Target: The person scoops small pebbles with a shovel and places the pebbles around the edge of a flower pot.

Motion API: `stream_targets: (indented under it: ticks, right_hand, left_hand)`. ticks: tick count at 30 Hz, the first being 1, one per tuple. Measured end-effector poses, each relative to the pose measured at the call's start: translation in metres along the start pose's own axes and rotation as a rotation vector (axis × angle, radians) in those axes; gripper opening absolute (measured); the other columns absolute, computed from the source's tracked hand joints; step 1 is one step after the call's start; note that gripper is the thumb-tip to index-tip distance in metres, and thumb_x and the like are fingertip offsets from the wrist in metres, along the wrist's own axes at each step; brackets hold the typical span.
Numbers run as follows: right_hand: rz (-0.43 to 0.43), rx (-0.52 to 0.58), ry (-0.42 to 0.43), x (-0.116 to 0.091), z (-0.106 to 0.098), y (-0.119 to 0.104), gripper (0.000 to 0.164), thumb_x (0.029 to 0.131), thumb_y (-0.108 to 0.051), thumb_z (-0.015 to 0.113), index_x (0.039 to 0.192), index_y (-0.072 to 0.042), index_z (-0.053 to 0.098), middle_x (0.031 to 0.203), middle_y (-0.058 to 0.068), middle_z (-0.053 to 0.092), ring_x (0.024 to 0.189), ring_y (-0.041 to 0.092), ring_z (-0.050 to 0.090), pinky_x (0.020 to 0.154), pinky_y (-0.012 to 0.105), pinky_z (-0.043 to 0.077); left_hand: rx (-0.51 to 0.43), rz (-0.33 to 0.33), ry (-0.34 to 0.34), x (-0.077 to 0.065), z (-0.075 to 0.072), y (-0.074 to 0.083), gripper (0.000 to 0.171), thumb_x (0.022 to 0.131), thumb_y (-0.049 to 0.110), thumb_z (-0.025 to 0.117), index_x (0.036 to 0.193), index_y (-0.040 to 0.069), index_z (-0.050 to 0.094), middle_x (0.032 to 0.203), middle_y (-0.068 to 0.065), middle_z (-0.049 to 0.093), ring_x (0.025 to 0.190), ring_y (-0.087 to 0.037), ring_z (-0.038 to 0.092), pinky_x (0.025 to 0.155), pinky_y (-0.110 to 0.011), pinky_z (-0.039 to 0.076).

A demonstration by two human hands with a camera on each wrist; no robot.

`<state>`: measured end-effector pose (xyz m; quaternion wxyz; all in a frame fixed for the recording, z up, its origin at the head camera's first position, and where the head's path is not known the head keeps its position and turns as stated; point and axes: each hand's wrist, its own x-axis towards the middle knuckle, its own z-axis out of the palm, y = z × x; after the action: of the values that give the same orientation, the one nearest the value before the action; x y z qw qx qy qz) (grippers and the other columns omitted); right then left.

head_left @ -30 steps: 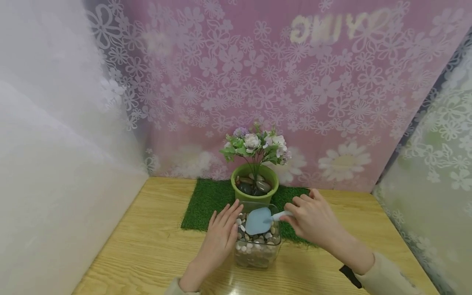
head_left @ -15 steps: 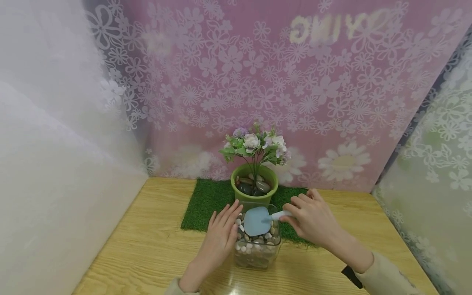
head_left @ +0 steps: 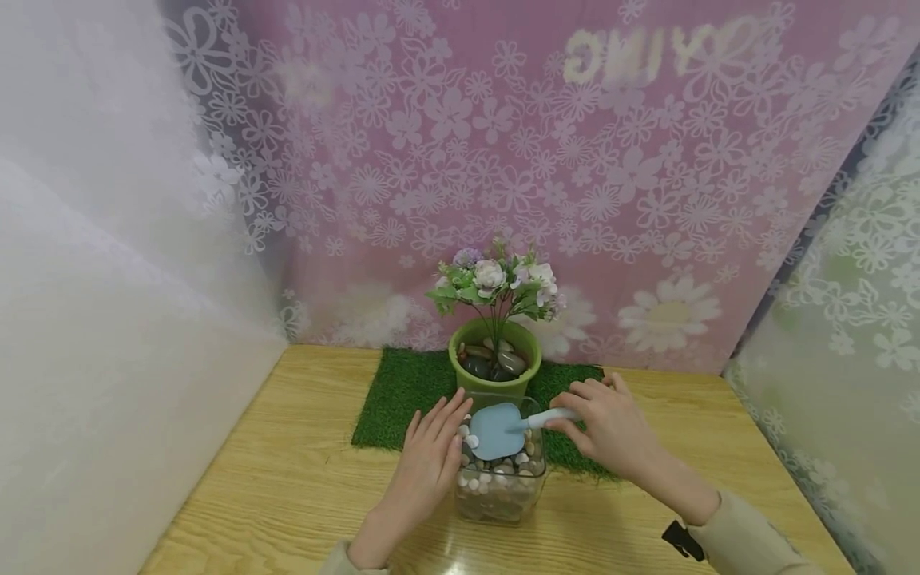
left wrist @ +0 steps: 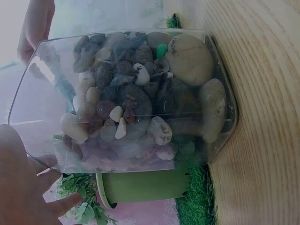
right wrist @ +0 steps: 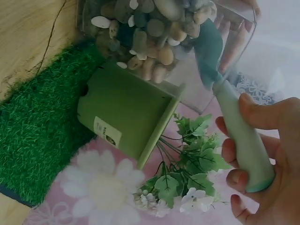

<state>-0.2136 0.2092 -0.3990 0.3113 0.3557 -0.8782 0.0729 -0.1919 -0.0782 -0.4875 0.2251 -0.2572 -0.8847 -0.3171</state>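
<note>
In the head view, the right hand (head_left: 607, 427) has its grip curled around the white handle of a light-blue shovel with a broad rounded blade (head_left: 497, 431); the blade lies within the mouth of a clear, square-sided container (head_left: 496, 511), above mixed white, brown and dark pebbles (head_left: 521, 460). The left hand (head_left: 426, 463) lies against the container's left side, fingers straight, its grip spread and holding nothing. The container stands on a yellow wood-grain tabletop (head_left: 266, 471), just in front of a round green plastic pot (head_left: 496, 389) bearing white and lilac flowers (head_left: 496, 279); the pot stands on a green artificial-turf mat (head_left: 406, 391). In the left wrist view, the pebbles show through the transparent wall, larger stones (left wrist: 190, 58) towards the bottom and one bright-green pebble (left wrist: 161, 50) among them. In the right wrist view, thumb and fingers wrap the handle, whose end is teal (right wrist: 261, 185); the blade reaches into the container beside the pebbles, and the pot carries a pale label (right wrist: 107, 131).
</note>
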Motion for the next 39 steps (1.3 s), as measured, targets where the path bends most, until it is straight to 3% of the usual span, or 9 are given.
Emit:
stream_targets:
  ticks: [3, 5, 11, 14, 26, 32, 35, 39]
  right_hand:
    - [0.028, -0.014, -0.025, 0.001, -0.004, -0.002, 0.022, 0.078, -0.037, 0.083, 0.086, -0.018, 0.077, 0.076, -0.007, 0.067, 0.062, 0.009, 0.052, 0.072, 0.037, 0.030]
    - [0.018, -0.037, -0.020, 0.001, -0.005, -0.004, 0.023, 0.081, -0.041, 0.081, 0.085, -0.018, 0.077, 0.074, -0.007, 0.066, 0.059, 0.009, 0.051, 0.071, 0.037, 0.030]
    - [-0.118, -0.146, 0.092, -0.001, -0.003, -0.013, 0.049, 0.104, -0.051, 0.045, 0.089, -0.015, 0.074, 0.075, -0.001, 0.061, 0.065, 0.020, 0.050, 0.070, 0.042, 0.037]
    - [-0.162, -0.178, 0.140, -0.003, -0.001, -0.018, 0.052, 0.107, -0.048, 0.039, 0.091, -0.013, 0.074, 0.077, 0.002, 0.062, 0.067, 0.023, 0.052, 0.072, 0.044, 0.040]
    - [-0.119, -0.065, 0.145, -0.006, 0.001, -0.015, 0.056, 0.106, -0.053, 0.039, 0.090, -0.014, 0.075, 0.077, -0.001, 0.064, 0.063, 0.017, 0.052, 0.070, 0.040, 0.036]
    - [-0.032, -0.020, 0.104, -0.010, -0.001, -0.008, 0.063, 0.102, -0.062, 0.034, 0.089, -0.016, 0.076, 0.077, -0.005, 0.062, 0.065, 0.013, 0.053, 0.071, 0.041, 0.036]
    - [0.021, -0.006, 0.053, -0.011, -0.006, -0.006, 0.044, 0.096, -0.057, 0.056, 0.089, -0.018, 0.077, 0.075, -0.008, 0.062, 0.062, 0.008, 0.052, 0.070, 0.041, 0.038]
    - [0.105, 0.035, -0.034, -0.012, -0.010, -0.006, 0.020, 0.079, -0.036, 0.082, 0.091, -0.021, 0.077, 0.075, -0.012, 0.064, 0.059, 0.002, 0.051, 0.071, 0.042, 0.040]
  left_hand:
    - [-0.006, -0.001, -0.002, 0.000, 0.000, 0.000, 0.051, 0.105, 0.013, 0.048, 0.155, 0.014, 0.044, 0.163, -0.001, 0.037, 0.147, -0.031, 0.037, 0.111, -0.072, 0.027]
    - [-0.009, -0.003, -0.009, 0.000, -0.001, 0.001, 0.050, 0.105, 0.013, 0.048, 0.155, 0.015, 0.043, 0.163, 0.000, 0.037, 0.147, -0.031, 0.037, 0.111, -0.072, 0.026]
    - [-0.001, -0.009, -0.014, -0.001, -0.001, 0.000, 0.051, 0.105, 0.013, 0.049, 0.156, 0.015, 0.043, 0.163, 0.000, 0.036, 0.147, -0.032, 0.037, 0.111, -0.071, 0.027]
    - [-0.008, -0.015, -0.014, -0.001, -0.002, -0.001, 0.051, 0.105, 0.013, 0.049, 0.156, 0.015, 0.043, 0.163, -0.001, 0.036, 0.147, -0.033, 0.037, 0.111, -0.072, 0.026]
    - [-0.004, -0.016, -0.015, -0.001, -0.003, 0.001, 0.051, 0.105, 0.014, 0.048, 0.156, 0.016, 0.043, 0.162, -0.003, 0.038, 0.147, -0.032, 0.037, 0.111, -0.072, 0.026]
    - [0.003, -0.008, -0.016, 0.001, -0.002, 0.001, 0.051, 0.105, 0.014, 0.048, 0.155, 0.015, 0.043, 0.163, 0.000, 0.036, 0.147, -0.033, 0.037, 0.111, -0.071, 0.026]
    - [0.014, 0.001, -0.006, 0.001, -0.001, 0.000, 0.051, 0.104, 0.013, 0.049, 0.154, 0.014, 0.045, 0.163, 0.000, 0.036, 0.146, -0.033, 0.038, 0.111, -0.071, 0.027]
    - [0.009, -0.002, -0.007, 0.001, -0.002, 0.001, 0.049, 0.105, 0.016, 0.047, 0.154, 0.014, 0.045, 0.162, -0.001, 0.038, 0.147, -0.032, 0.038, 0.110, -0.072, 0.027]
